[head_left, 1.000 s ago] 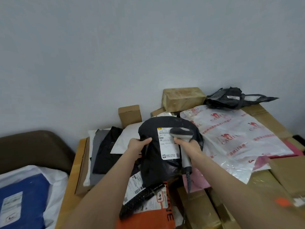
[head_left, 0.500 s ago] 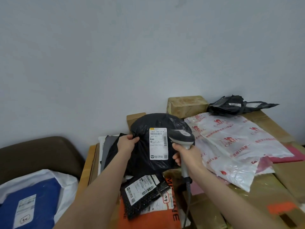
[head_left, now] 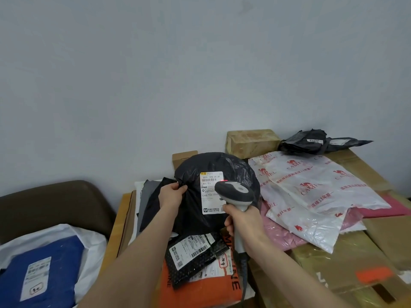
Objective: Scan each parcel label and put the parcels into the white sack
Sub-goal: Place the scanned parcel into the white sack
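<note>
step: scan of the black parcel [head_left: 235, 172]; a red scan line [head_left: 223, 180] lies at the barcode on its label [head_left: 210, 192], so the read looks under way
next move: the left hand [head_left: 171, 195] must carry the parcel left and down into the white sack [head_left: 89, 236]; gripped by one loose fold, the soft bag may sag or slip
white sack: far left, low beside the table [head_left: 120, 218], mouth open, a blue parcel [head_left: 44, 263] lying inside
left hand: arm reaching forward, fingers and thumb pinching a fold at the parcel's left edge, propping it so the label faces the person
black parcel: tilted up over the heap on the table, well apart from the sack
scanner [head_left: 235, 192]: head just in front of the label's right edge
right hand [head_left: 242, 221]: wrapped round the scanner's handle, forearm rising from lower right, cord [head_left: 244, 274] hanging below the wrist
far right: white printed bag [head_left: 311, 192] and taped carton [head_left: 251, 141] lie waiting
</note>
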